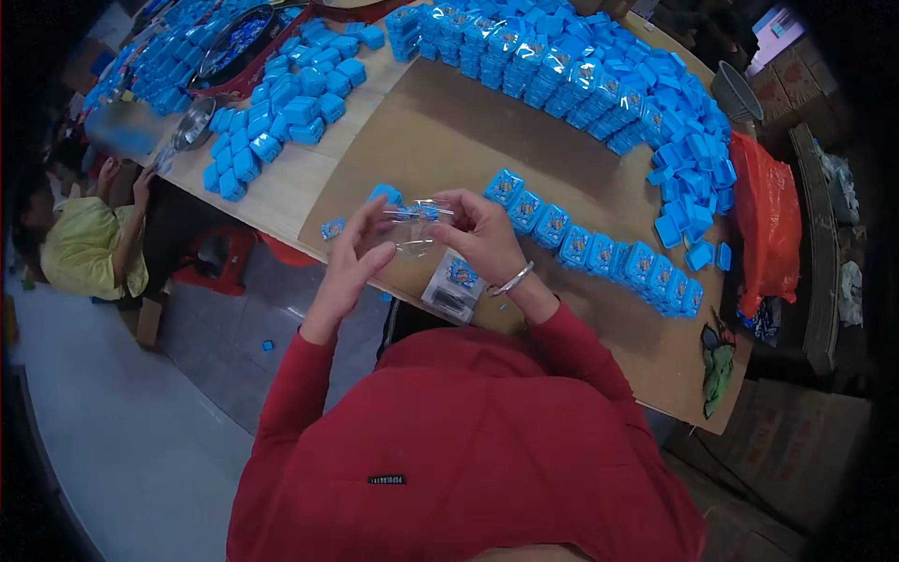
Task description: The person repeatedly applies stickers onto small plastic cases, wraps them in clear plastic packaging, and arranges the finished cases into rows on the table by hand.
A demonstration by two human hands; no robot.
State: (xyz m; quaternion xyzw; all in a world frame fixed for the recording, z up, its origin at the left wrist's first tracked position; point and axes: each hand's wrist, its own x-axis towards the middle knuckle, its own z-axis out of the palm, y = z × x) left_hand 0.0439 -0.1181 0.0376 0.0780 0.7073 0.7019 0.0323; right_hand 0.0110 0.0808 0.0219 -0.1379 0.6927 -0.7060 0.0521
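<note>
Between my two hands is a clear plastic wrapper (412,245), its film stretched from one hand to the other. My right hand (478,234), with a bracelet at the wrist, pinches the wrapper's edge. My left hand (356,248) is at its other side, thumb apart from the fingers. A blue box (385,194) lies just beyond my left hand, and a small printed card (332,228) is left of it. Below my right hand a clear bag with a printed blue card (453,287) lies at the table's edge.
A curved row of wrapped blue boxes (599,253) runs rightward. Stacked wrapped boxes (524,70) and a heap of blue boxes (688,140) line the far side. More boxes (290,103) are at left. A co-worker (89,239) sits at far left. A red bag (768,225) is at right.
</note>
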